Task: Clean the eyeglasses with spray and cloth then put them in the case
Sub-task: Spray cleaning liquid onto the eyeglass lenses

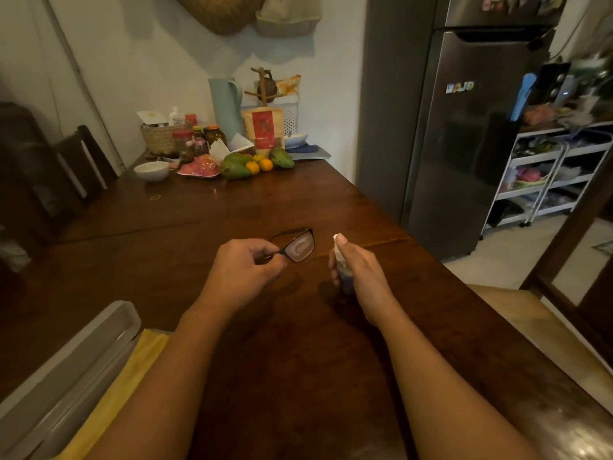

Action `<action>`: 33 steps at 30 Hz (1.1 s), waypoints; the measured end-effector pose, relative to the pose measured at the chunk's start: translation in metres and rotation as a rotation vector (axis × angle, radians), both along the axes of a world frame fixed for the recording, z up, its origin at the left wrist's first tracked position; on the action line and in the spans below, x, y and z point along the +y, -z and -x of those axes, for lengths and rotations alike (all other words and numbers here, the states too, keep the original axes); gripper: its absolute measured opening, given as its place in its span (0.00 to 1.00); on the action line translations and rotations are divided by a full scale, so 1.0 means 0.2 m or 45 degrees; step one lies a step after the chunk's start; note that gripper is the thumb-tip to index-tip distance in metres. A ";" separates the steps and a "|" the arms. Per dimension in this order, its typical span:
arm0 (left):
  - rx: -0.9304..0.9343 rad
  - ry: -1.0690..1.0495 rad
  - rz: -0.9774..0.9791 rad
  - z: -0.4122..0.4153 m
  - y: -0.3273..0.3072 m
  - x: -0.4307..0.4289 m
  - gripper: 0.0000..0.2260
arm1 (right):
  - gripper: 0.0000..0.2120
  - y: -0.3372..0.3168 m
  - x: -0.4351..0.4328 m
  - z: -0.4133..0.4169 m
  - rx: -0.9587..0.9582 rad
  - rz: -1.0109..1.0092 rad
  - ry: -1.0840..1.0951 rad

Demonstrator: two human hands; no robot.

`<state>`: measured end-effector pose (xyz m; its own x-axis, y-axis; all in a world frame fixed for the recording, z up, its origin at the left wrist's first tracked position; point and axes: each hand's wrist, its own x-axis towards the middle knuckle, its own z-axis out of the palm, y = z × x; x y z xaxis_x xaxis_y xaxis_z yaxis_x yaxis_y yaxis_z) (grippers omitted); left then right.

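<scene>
Black-framed eyeglasses point(298, 244) are held above the dark wooden table point(232, 207) by my left hand point(247, 265), which pinches the frame at its left side. One lens faces me and looks misted. Just to the right, my right hand point(360, 273) grips a small spray bottle point(341, 263) with a white nozzle, the forefinger resting on top and the nozzle pointing toward the lens. At the near left lie a yellow cloth point(126, 380) and an open grey case point(76, 363).
The table's far end holds a white bowl point(152, 170), mangoes and oranges point(252, 162), jars, a basket and a green jug point(227, 106). A dark chair point(83, 161) stands at left. A fridge point(464, 127) and a white trolley point(544, 180) stand at right.
</scene>
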<state>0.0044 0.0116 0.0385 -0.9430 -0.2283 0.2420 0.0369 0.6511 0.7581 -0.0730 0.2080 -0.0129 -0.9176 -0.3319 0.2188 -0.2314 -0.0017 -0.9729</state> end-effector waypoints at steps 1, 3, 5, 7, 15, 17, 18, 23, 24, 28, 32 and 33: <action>0.015 0.010 -0.009 0.00 0.01 0.00 0.06 | 0.27 0.00 0.00 0.00 -0.008 -0.004 0.007; 0.021 0.033 -0.034 0.00 0.03 0.01 0.07 | 0.27 -0.01 0.00 0.00 -0.022 -0.033 0.022; 0.013 0.043 -0.054 0.01 0.04 0.01 0.07 | 0.26 -0.01 0.00 0.00 -0.007 -0.060 0.033; 0.019 0.041 -0.075 0.01 0.04 0.01 0.06 | 0.24 -0.01 0.00 0.00 0.028 -0.066 0.044; 0.039 0.031 -0.127 0.01 0.04 0.00 0.06 | 0.29 0.02 -0.06 -0.01 -0.091 -0.113 -0.044; 0.045 0.025 -0.129 0.01 0.04 0.00 0.06 | 0.28 0.03 -0.06 -0.01 -0.156 -0.030 -0.091; 0.052 0.023 -0.122 0.01 0.04 0.00 0.07 | 0.28 0.03 -0.06 0.00 -0.170 0.007 -0.112; 0.053 0.019 -0.135 0.01 0.03 0.00 0.07 | 0.27 0.04 -0.02 -0.01 -0.154 -0.010 -0.205; 0.059 0.021 -0.131 0.00 0.03 0.00 0.07 | 0.26 0.04 -0.01 -0.02 -0.126 -0.033 -0.208; 0.079 0.030 -0.093 0.00 0.03 0.01 0.07 | 0.22 0.04 0.01 -0.06 0.097 -0.059 -0.186; 0.085 0.039 -0.100 0.00 0.02 0.01 0.06 | 0.23 0.02 0.00 -0.07 0.056 -0.035 -0.233; 0.091 0.037 -0.096 0.00 0.02 0.01 0.06 | 0.25 0.01 0.00 -0.07 0.001 -0.016 -0.253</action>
